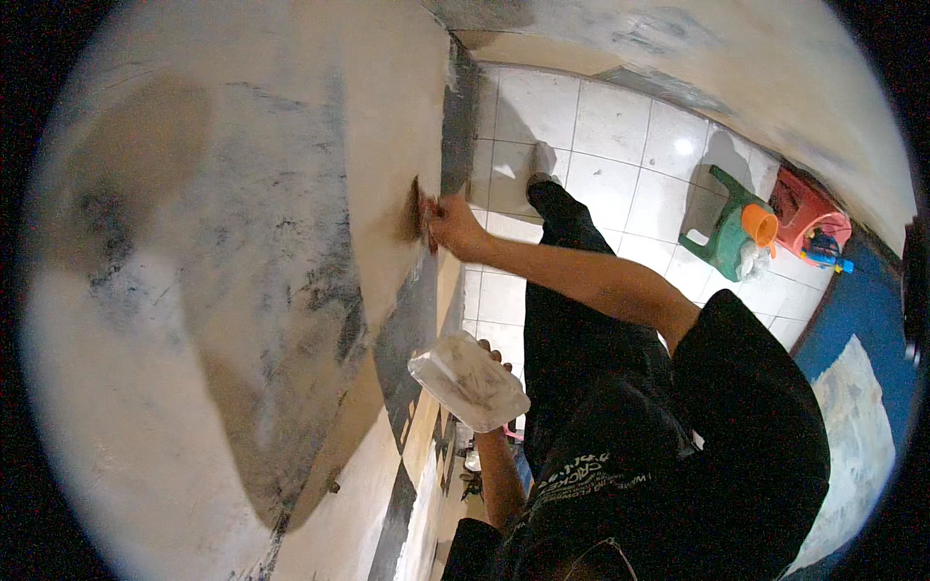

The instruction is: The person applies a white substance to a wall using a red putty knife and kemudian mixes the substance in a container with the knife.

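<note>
My right hand (455, 230) is raised to the wall (291, 126), its fingers closed round a small reddish flat tool (430, 228), whose exact kind is hard to make out. The tool's edge meets the wall close to the corner, with a dark shadow beside it. Lower down, my left hand (499, 360) grips a shallow, whitish see-through plastic tub (470, 382) smeared with grey. Only some of its fingers show past the rim; the tub hides the rest. The wall surface is patchy, with beige, grey and dark streaks.
White floor tiles (610, 126) lie beyond my legs. At the right stand a green plastic stool (722, 232) and a red one (804, 208), with an orange cup (759, 225) on or beside them. A blue surface (852, 310) is at far right.
</note>
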### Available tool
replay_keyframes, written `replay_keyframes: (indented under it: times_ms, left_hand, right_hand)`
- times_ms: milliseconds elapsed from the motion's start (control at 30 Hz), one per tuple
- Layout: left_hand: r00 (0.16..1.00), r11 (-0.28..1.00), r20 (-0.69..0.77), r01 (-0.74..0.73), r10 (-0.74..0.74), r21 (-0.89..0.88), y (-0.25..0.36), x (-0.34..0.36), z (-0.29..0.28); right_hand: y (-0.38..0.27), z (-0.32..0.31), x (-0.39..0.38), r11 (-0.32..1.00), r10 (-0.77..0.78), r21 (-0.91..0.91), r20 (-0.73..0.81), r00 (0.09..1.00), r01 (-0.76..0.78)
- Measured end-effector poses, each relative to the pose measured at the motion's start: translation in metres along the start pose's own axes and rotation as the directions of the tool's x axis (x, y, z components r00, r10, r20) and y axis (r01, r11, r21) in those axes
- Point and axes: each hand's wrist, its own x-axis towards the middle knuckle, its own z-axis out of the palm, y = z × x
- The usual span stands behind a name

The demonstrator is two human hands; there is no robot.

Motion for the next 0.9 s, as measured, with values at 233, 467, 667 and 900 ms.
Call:
replay_keyframes:
  times_ms: [233,467,667,900]
  left_hand:
    - [0.957,0.901,-0.274,0.037,0.092,0.432,0.006,0.014,0.039]
    - [0.949,0.692,-0.195,-0.033,0.249,0.721,0.006,0.016,-0.018]
    - [0.991,0.997,-0.128,-0.029,0.037,0.065,-0.004,-0.001,0.000]
    - [0.991,0.938,-0.123,0.089,-0.051,0.335,0.010,0.023,0.001]
  right_hand:
    - [-0.014,-0.080,-0.030,0.863,0.047,0.472,0.285,0.957,-0.183]
    - [0.097,-0.098,0.093,0.803,0.145,0.587,-0.016,0.989,-0.108]
    - [0.040,-0.056,0.033,0.903,0.068,0.415,0.111,0.991,-0.109]
    - [-0.034,-0.108,0.048,0.994,-0.075,0.090,0.099,0.992,0.066]
